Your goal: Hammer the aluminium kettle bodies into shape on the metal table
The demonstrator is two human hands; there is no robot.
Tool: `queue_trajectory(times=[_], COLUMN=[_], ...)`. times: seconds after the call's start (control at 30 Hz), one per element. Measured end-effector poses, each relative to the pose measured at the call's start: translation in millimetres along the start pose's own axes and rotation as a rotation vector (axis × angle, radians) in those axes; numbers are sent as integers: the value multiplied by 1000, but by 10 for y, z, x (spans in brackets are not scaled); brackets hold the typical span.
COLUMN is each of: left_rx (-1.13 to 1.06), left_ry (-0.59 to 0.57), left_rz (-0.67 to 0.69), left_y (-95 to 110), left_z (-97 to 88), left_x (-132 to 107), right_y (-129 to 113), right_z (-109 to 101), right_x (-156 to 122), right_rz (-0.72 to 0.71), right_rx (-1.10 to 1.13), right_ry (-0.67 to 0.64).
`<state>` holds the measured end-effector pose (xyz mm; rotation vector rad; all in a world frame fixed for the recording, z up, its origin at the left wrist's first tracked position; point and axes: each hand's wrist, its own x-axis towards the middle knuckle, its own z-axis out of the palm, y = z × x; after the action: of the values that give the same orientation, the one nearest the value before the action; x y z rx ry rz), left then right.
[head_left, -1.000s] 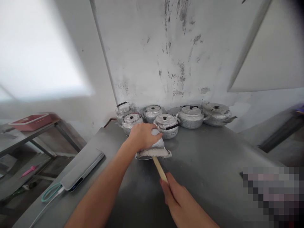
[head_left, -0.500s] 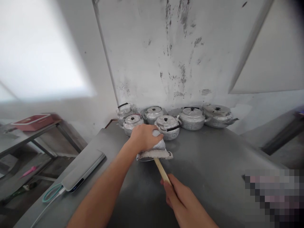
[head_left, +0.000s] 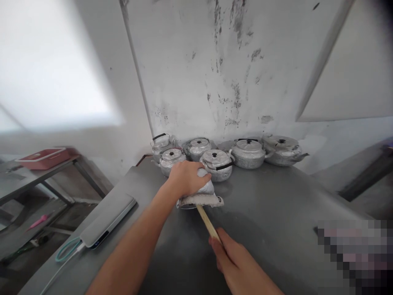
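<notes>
Left hand: closed palm-down over the top of the aluminium piece, fingers curled around its rounded upper part; forearm runs in from the near left corner of the bench.
Right hand: closed around the near end of the wooden handle, thumb on top, close to the near edge of the bench.
Aluminium piece: dull grey, with a rounded upper part above a flat, rough-edged base; the base rests on the bench surface, midway between the left and right edges and toward the far edge, just in front of the kettles.
Wooden handle: pale, straight, tilted; it runs from the right hand up to the underside of the base of the aluminium piece. Its far end is hidden there, so the kind of tool cannot be told.
Kettles: six aluminium kettles with black lid knobs, grouped along the far edge of the bench against the wall; the nearest one stands just behind the left hand.
Grey slab device: lies flat at the left edge of the bench, with a teal cable looped at its near end.
Side table: stands apart, beyond the left edge of the bench, and carries a red tray.
Near right corner of the bench: pixelated, contents cannot be told.
</notes>
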<state>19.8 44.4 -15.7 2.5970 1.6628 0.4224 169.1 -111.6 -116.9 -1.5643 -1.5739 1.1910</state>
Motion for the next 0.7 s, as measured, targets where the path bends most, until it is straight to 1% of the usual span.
queue_trajectory(times=[0.1,0.23,0.37,0.47,0.57,0.7], left_rx=[2,-7,-5,-6,-15,-16], left_ry=[-7,-22,-17,-16,-17,1], left_rz=[-10,-11,-19,-32,-44,-53], left_y=[2,5,8,13,21,28], left_z=[-2,-8,-9,-10,-11,-12], left_x=[0,-2,1,6,7,-1], right_y=[-21,-125,-202,-190,-143,-84], right_z=[-7,-51,-81,-80,-73,-50], right_x=[-12,-64,-77,-70,-81,-88], right_rz=[-12,19,22,36,38,47], right_rx=[1,-17,-26,-20,35,83], right_ry=[12,-12,20,-7,-31,30])
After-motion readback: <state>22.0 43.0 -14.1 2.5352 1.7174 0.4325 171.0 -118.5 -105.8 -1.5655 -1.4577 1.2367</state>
